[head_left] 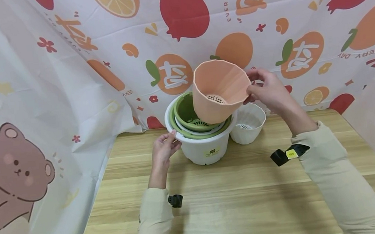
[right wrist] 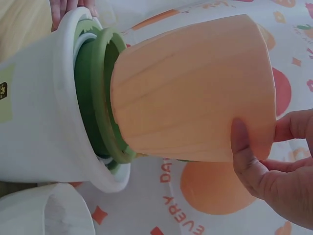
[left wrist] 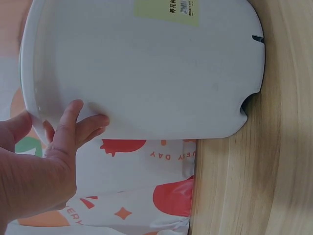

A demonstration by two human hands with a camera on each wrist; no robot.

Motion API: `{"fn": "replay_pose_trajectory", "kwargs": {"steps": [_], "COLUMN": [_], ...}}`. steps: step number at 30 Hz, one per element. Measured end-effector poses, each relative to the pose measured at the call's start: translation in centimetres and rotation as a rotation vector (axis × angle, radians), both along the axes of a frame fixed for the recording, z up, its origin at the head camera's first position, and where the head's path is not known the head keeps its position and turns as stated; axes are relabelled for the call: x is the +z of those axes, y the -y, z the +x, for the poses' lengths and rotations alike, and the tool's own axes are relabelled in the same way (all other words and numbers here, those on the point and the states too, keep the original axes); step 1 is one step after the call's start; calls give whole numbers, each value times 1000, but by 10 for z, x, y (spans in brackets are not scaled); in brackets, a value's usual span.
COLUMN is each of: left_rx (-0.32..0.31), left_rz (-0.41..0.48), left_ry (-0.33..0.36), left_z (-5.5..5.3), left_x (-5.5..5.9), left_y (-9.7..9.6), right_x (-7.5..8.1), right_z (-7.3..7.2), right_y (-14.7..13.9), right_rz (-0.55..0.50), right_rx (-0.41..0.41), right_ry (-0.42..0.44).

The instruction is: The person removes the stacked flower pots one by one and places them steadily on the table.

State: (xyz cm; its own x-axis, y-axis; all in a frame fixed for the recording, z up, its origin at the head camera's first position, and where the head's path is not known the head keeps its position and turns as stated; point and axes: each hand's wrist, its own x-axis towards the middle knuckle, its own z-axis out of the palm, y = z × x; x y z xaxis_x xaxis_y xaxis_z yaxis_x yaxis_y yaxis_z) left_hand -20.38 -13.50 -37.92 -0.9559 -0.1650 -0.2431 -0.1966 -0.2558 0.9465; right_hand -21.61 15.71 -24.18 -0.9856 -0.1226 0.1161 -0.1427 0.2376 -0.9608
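Note:
In the head view a peach-coloured faceted flowerpot [head_left: 207, 107] with a perforated bottom is tilted over a nest of pots. My right hand [head_left: 267, 89] pinches its rim on the right, thumb outside as the right wrist view shows. Below it, green flowerpots [head_left: 182, 110] and a white one sit inside a large white flowerpot [head_left: 191, 149] that stands on the table. The peach pot's lower end overlaps the opening of the topmost green pot [right wrist: 100, 98]. My left hand [head_left: 164, 150] pinches the large white pot's rim at its left side.
A smaller white faceted pot [head_left: 246, 126] stands right beside the large one. The wooden table [head_left: 224, 204] ends at a fruit-print cloth [head_left: 183, 14] behind, and a bear-print cloth [head_left: 18, 169] hangs at the left. Both wrists wear black cameras.

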Motion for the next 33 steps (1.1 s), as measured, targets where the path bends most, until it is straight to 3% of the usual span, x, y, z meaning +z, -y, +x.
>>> {"fn": "replay_pose_trajectory", "kwargs": {"steps": [20,33], "left_rx": [-12,-12], "left_rz": [8,12], "left_ry": [5,-8], "left_z": [-1,0], "left_x": [-1,0], "left_y": [1,1], "right_x": [-2,-13], "right_z": [12,23], "right_y": [-47,-78], "right_rz": [98,191], "right_rx": [-21,-61], "right_ry": [-62,15]}}
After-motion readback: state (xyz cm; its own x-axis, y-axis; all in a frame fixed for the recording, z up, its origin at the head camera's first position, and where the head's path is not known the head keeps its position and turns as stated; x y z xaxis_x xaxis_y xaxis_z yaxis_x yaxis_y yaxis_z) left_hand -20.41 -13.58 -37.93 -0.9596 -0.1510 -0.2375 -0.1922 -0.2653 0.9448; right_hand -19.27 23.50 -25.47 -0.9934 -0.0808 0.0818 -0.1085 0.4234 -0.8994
